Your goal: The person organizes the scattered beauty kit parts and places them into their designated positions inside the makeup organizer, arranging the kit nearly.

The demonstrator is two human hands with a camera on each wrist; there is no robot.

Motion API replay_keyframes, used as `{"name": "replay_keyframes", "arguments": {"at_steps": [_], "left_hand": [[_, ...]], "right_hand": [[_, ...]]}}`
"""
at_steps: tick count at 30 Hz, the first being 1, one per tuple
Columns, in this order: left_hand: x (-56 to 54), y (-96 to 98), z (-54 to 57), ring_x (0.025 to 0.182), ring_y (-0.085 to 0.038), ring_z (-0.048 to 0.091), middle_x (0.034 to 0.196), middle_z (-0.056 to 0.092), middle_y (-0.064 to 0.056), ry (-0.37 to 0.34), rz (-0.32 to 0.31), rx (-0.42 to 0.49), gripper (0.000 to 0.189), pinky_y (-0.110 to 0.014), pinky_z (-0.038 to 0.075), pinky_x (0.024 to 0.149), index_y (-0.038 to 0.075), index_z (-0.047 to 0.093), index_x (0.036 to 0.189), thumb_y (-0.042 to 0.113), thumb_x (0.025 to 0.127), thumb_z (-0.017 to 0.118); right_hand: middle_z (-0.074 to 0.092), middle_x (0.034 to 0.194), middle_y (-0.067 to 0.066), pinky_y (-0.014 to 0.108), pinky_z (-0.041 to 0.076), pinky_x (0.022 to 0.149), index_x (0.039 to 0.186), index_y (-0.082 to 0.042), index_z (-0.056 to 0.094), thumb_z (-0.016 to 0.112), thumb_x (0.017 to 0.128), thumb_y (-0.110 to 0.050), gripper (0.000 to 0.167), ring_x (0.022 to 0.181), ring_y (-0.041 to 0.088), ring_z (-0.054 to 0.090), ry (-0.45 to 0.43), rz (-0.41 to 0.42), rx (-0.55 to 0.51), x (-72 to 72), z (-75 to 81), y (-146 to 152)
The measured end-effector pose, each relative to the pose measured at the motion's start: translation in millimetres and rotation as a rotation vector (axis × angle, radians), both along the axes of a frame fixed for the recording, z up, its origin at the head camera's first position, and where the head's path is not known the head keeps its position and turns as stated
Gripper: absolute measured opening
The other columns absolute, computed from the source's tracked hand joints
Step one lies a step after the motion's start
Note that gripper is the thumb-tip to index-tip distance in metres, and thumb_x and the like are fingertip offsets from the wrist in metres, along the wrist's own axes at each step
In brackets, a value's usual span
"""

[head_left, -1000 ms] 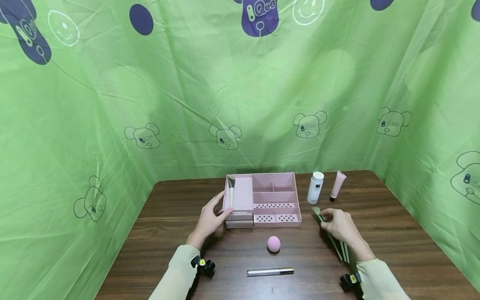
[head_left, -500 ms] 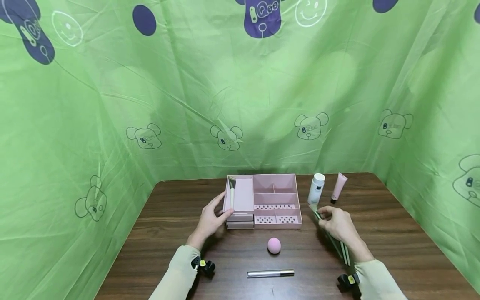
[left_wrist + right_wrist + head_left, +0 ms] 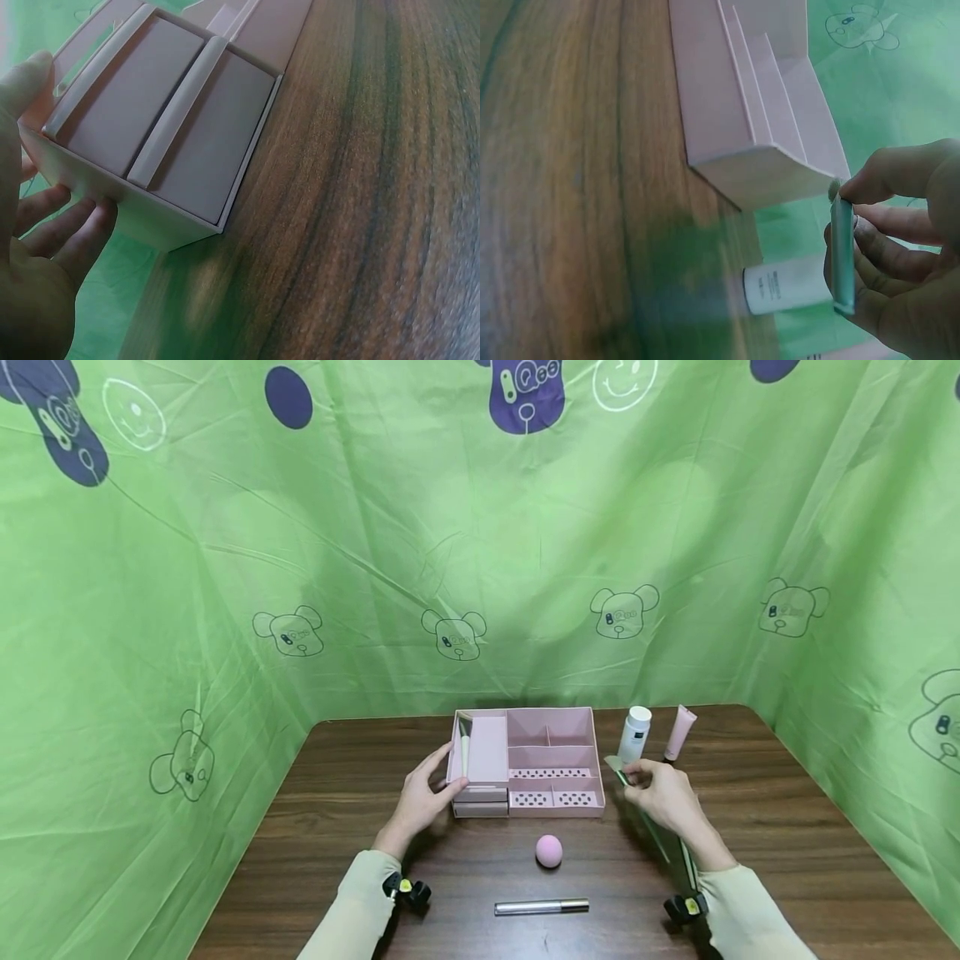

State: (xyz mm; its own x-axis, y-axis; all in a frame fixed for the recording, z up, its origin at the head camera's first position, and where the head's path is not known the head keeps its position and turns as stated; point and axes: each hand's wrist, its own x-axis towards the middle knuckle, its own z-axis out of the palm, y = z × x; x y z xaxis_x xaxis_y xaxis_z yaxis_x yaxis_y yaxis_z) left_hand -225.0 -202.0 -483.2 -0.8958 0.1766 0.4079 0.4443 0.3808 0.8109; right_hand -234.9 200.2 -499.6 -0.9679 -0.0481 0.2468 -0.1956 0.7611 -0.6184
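My left hand grips the left front corner of a pink makeup organizer, its thumb at the top edge. In the left wrist view, fingers lie against the side wall beside two drawers. My right hand pinches a green-handled makeup brush near its bristle end, right of the organizer. In the right wrist view the brush handle shows between thumb and fingers. Another makeup brush lies in the organizer's left top section. More slim green handles lie under my right wrist, partly hidden.
A white bottle and a pink tube stand behind my right hand. A pink makeup sponge and a silver tube lie on the wooden table. Green cloth hangs around the table's back and sides.
My right hand has moved slightly left and up with the makeup brush, which has come away from the other handles. The left hand stays at the organizer.
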Motion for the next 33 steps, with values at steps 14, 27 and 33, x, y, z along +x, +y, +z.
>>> {"name": "replay_keyframes", "arguments": {"at_steps": [14,27,33], "left_hand": [[-1.4,-0.9,-2.8,0.12,-0.044,0.055,0.139,0.05,-0.03,0.004,-0.004,-0.002,0.067,-0.05,0.053,0.095,-0.005,0.045,0.141,0.012,0.085,0.077],[-5.6,-3.2,-7.5,0.113,-0.045,0.06,0.134,0.053,-0.031,0.028,-0.02,0.006,0.067,-0.05,0.054,0.093,-0.006,0.045,0.141,0.012,0.085,0.076],[-3.2,-2.6,-6.8,0.113,-0.045,0.06,0.136,0.052,-0.03,-0.002,-0.015,0.011,0.067,-0.05,0.054,0.094,-0.005,0.044,0.142,0.012,0.085,0.076]], "right_hand": [[0.072,0.082,0.003,0.02,0.052,0.059,0.099,-0.006,0.073,0.068,0.073,-0.005,0.026,0.069,0.009,0.063,0.033,0.049,-0.078,-7.8,15.3,-21.9],[0.072,0.085,0.003,0.025,0.052,0.063,0.104,-0.008,0.072,0.068,0.075,-0.005,0.029,0.071,0.011,0.063,0.038,0.047,-0.084,-11.6,26.7,-43.6],[0.072,0.085,0.003,0.023,0.052,0.063,0.104,-0.008,0.072,0.068,0.074,-0.003,0.03,0.071,0.011,0.062,0.046,0.064,-0.118,-12.7,32.2,-55.9]]}}
